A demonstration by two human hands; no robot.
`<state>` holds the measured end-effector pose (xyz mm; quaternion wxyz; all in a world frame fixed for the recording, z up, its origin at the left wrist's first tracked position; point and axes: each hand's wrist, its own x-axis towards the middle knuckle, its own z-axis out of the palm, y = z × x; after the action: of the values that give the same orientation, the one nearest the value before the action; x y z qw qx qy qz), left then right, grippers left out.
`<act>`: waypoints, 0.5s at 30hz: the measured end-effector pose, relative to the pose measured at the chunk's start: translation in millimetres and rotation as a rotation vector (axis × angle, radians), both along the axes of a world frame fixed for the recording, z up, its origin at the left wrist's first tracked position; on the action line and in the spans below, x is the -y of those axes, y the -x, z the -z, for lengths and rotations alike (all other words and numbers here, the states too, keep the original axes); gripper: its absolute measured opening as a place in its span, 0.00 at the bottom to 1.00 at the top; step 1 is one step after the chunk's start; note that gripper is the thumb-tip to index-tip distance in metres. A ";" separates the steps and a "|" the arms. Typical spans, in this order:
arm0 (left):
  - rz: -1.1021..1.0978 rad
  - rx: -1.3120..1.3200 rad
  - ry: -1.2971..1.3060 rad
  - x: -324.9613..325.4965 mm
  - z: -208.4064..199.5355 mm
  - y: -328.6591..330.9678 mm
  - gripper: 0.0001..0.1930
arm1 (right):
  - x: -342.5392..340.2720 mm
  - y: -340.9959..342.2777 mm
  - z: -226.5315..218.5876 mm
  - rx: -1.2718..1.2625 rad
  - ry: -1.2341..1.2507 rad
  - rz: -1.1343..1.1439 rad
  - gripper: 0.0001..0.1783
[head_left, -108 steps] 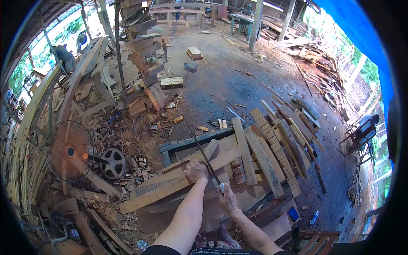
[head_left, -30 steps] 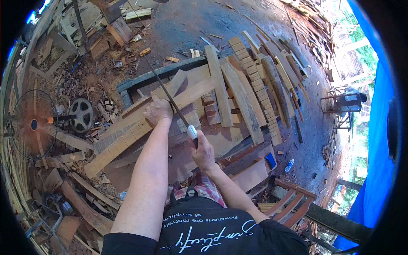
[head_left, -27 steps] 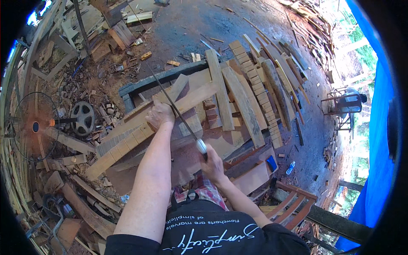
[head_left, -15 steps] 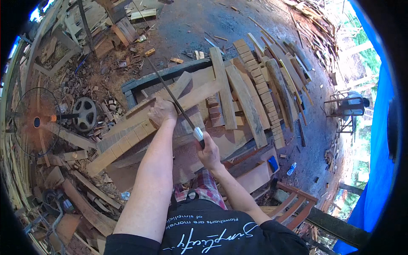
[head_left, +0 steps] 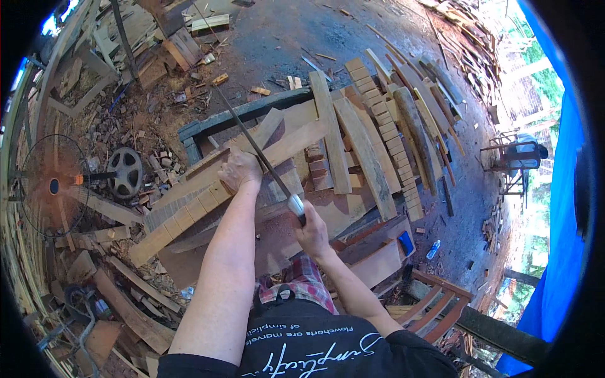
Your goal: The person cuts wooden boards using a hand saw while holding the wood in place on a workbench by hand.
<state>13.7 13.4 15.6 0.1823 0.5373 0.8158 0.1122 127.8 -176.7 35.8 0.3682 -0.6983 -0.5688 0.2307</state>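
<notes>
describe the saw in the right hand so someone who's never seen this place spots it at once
Find the board-strewn brown work surface at the centre, then the right hand at its near side. It grips the saw, which slants up-left past the left hand. Its pale-topped handle and long, thin dark blade set it apart from the broad boards.

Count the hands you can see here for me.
2: the left hand rests on a wooden board, and the right hand, nearer the body, grips a handsaw. No other hands are visible.
</notes>
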 end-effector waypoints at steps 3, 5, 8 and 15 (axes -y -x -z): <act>-0.042 -0.044 0.002 -0.8 -2.5 15.0 0.15 | 72.4 -5.3 -10.5 -0.070 -0.004 0.014 0.16; -0.032 -0.060 0.002 -1.2 -3.7 14.9 0.14 | 108.2 -13.4 -16.2 -0.080 -0.018 0.010 0.16; -0.009 -0.076 -0.002 -1.0 -7.8 13.8 0.14 | 106.6 -16.2 -14.0 -0.115 0.006 0.010 0.17; 0.004 -0.047 -0.001 -0.9 -6.6 -1.4 0.15 | -20.7 7.3 4.7 0.044 -0.057 -0.011 0.19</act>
<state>15.1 14.3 22.1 0.1632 0.5415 0.8187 0.0995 120.5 -156.0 31.2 0.3739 -0.6893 -0.5871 0.2009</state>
